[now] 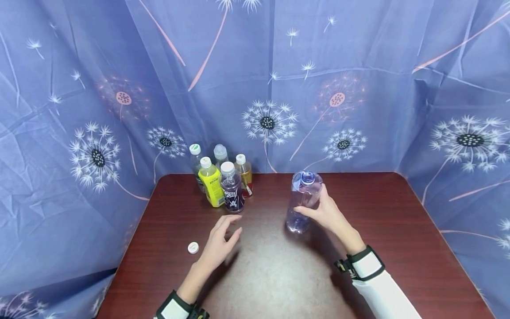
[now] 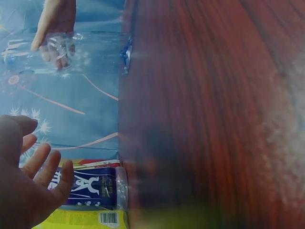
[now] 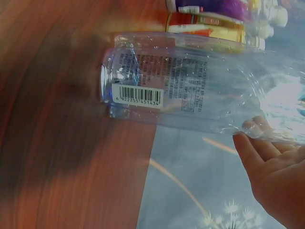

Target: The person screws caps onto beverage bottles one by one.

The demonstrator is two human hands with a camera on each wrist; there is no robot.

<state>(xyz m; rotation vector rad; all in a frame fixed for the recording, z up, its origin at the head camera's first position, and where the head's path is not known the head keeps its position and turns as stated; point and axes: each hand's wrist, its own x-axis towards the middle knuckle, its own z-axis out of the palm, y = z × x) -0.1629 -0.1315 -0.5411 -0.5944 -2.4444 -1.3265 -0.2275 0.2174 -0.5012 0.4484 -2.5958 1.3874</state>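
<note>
A large clear bottle (image 1: 296, 217) with an uncapped mouth stands upright at the middle right of the table. My right hand (image 1: 324, 210) grips its upper side, thumb on the near face; the bottle's barcode label (image 3: 137, 96) faces the right wrist camera. Whether its base touches the table, I cannot tell. My left hand (image 1: 221, 239) is held over the table with loosely bent fingers and nothing in it. Just beyond that hand is a dark purple bottle (image 1: 233, 190) with a white cap. A loose white bottle cap (image 1: 193, 247) lies left of the left hand.
Around the purple bottle, several capped bottles cluster at the back left: a yellow one (image 1: 213, 188), an amber one (image 1: 245, 177) and clear ones behind. A blue dandelion-print curtain (image 1: 303, 88) rises along the back and sides of the dark red wooden table (image 1: 382, 208).
</note>
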